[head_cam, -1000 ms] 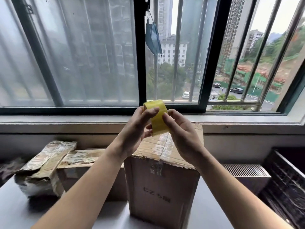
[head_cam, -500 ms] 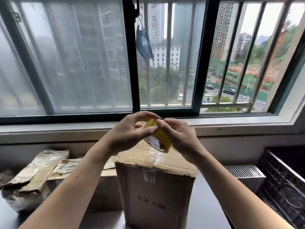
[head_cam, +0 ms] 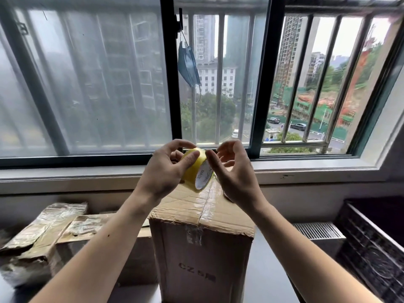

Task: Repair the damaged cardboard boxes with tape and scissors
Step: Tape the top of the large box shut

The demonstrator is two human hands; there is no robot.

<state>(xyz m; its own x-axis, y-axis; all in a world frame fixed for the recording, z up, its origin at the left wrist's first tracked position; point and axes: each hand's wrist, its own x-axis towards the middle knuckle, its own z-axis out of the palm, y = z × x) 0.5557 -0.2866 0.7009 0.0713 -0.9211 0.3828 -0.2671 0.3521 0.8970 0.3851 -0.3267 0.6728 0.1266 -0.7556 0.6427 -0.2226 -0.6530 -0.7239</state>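
A yellow tape roll (head_cam: 196,171) with a white printed core is held above the tall cardboard box (head_cam: 203,254). My left hand (head_cam: 164,171) grips the roll from the left, thumb across its outer face. My right hand (head_cam: 234,173) is at the roll's right edge, its thumb tip touching the rim and the other fingers curled loosely above. The box stands upright with a taped top seam and a torn front edge. No scissors are in view.
A crushed, tape-wrapped box (head_cam: 43,239) lies to the left with another carton (head_cam: 135,254) behind the tall one. A black crate (head_cam: 371,248) stands at the right. A barred window (head_cam: 218,84) and its sill run behind, with a blue face mask (head_cam: 188,64) hanging there.
The roll has turned in my hands so its white core side faces me. My right fingers have loosened from a pinch and now pick at the rim.
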